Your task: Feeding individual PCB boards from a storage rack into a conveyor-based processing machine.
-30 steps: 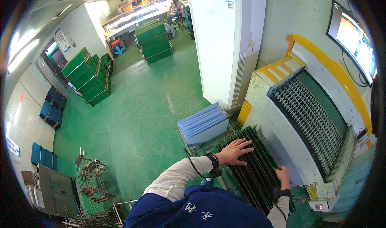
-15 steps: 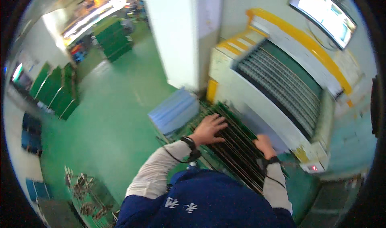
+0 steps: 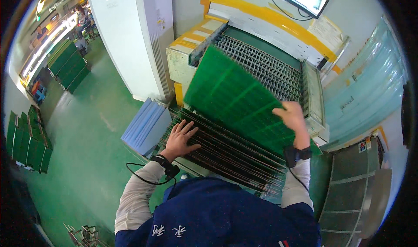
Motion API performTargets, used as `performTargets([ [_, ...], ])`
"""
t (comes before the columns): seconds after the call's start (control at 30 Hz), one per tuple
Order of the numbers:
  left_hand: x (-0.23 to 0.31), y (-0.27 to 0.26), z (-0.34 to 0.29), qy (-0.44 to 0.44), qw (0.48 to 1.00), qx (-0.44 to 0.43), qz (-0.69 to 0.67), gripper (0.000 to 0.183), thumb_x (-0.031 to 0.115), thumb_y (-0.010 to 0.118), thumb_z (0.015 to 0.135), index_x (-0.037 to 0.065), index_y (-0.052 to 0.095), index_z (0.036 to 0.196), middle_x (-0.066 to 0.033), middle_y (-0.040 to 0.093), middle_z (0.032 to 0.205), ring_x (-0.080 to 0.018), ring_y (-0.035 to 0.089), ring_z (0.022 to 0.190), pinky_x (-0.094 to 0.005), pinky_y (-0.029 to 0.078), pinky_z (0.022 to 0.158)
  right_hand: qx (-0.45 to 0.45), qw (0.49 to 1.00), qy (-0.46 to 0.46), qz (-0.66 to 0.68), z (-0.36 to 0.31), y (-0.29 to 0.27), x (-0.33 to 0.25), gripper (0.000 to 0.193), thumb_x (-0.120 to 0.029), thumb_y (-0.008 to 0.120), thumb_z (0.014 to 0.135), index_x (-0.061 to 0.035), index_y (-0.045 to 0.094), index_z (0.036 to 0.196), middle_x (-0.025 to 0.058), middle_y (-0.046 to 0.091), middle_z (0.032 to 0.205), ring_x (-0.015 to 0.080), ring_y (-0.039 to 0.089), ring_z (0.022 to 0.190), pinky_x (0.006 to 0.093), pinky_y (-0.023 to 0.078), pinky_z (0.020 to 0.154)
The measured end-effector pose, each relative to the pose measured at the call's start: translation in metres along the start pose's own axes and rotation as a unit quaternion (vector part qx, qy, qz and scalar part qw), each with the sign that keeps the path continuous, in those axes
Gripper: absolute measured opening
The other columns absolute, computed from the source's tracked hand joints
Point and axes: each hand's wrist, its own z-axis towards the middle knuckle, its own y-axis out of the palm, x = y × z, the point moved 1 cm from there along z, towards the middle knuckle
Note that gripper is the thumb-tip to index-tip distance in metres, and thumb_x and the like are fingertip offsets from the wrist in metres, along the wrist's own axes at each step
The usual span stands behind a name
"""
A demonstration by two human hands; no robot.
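one thin green board (image 3: 237, 99) is looking stiff; the right hand (image 3: 294, 117) is pinching its edge, the safest spot; the left hand (image 3: 176, 143) is resting, fingers apart.

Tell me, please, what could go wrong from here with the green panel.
The right hand grips the green panel by one edge, so it might swing or slip. Its upper edge appears close to the rollers and could knock them. The left hand lies spread over the racked panels, whose thin edges might scratch it.
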Motion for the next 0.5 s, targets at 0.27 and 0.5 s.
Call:
performTargets([
  [0.27, -0.003, 0.004, 0.001, 0.002, 1.000, 0.001, -0.002, 0.081, 0.066, 0.070, 0.089, 0.020, 0.053, 0.154, -0.0082, 0.040, 0.166, -0.0387, 0.028, 0.156, -0.0565, 0.021, 0.128, 0.340, 0.787, 0.105, 0.504, -0.008, -0.079, 0.048, 0.023, -0.009, 0.067, 0.100, -0.0020, 0.070, 0.123, 0.0075, 0.073, 0.114, 0.0210, 0.070, 0.096, 0.0378, 0.058, 0.085],
  [0.5, 0.001, 0.003, 0.007, 0.005, 1.000, -0.005, 0.004, 0.081, 0.065, 0.071, 0.088, 0.020, 0.054, 0.153, -0.0080, 0.041, 0.166, -0.0382, 0.029, 0.156, -0.0558, 0.022, 0.128, 0.244, 0.674, 0.076, 0.693, 0.004, -0.018, 0.087, 0.033, -0.010, 0.065, 0.101, -0.0008, 0.061, 0.133, 0.0142, 0.067, 0.126, 0.0282, 0.066, 0.111, 0.0484, 0.056, 0.092],
])
